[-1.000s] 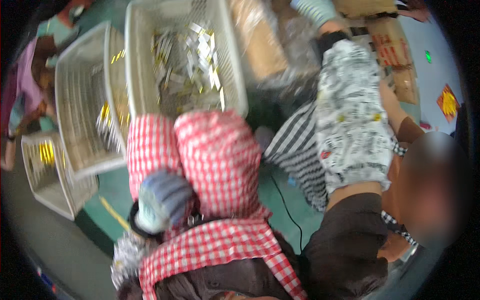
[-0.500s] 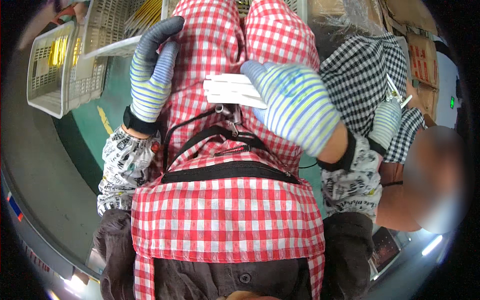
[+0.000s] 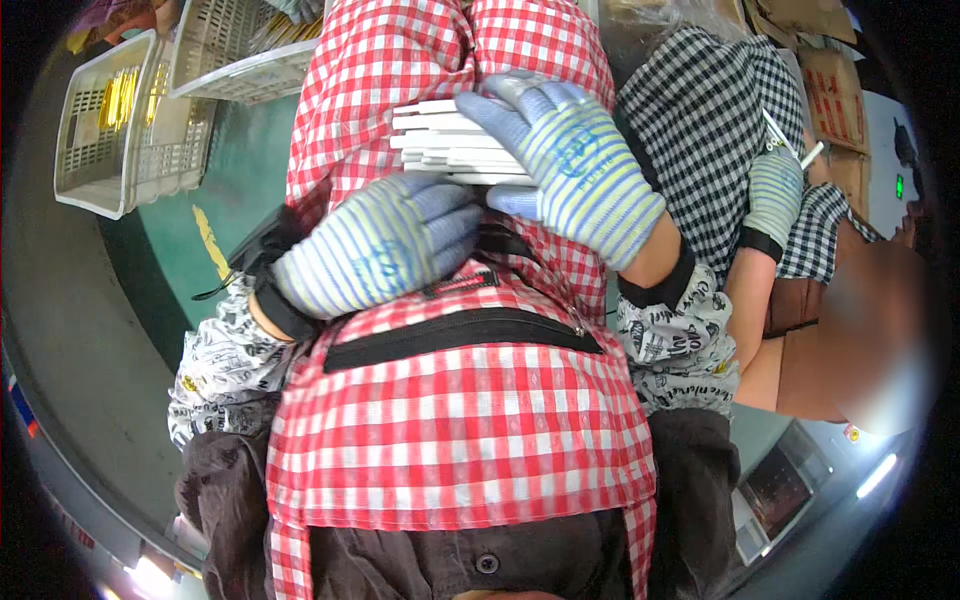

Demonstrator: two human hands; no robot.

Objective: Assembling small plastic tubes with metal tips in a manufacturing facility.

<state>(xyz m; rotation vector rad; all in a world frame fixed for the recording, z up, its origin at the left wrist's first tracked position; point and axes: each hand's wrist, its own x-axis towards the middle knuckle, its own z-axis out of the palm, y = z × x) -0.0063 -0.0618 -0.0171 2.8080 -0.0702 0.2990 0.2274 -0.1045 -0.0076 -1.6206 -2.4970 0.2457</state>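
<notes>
Both my hands wear blue and yellow striped knit gloves and rest on my lap, over a red and white checked apron (image 3: 450,420). My right hand (image 3: 575,165) lies over a stack of thin white flat pieces (image 3: 445,140) and grips it from the right side. My left hand (image 3: 375,250) is curled against the near edge of the same stack, just below it, touching it from the left. The lower part of the stack is hidden behind my fingers.
White plastic baskets (image 3: 115,130) with yellow and silver small parts stand on the green floor at the upper left. A person in black and white checked clothes (image 3: 710,130) sits close on my right; their gloved hand (image 3: 775,190) holds a thin white piece. Cardboard boxes (image 3: 830,90) lie beyond.
The view swung from the baskets down to my lap. My left hand came in from the left to the stack's near edge, and my right hand stayed on the white pieces.
</notes>
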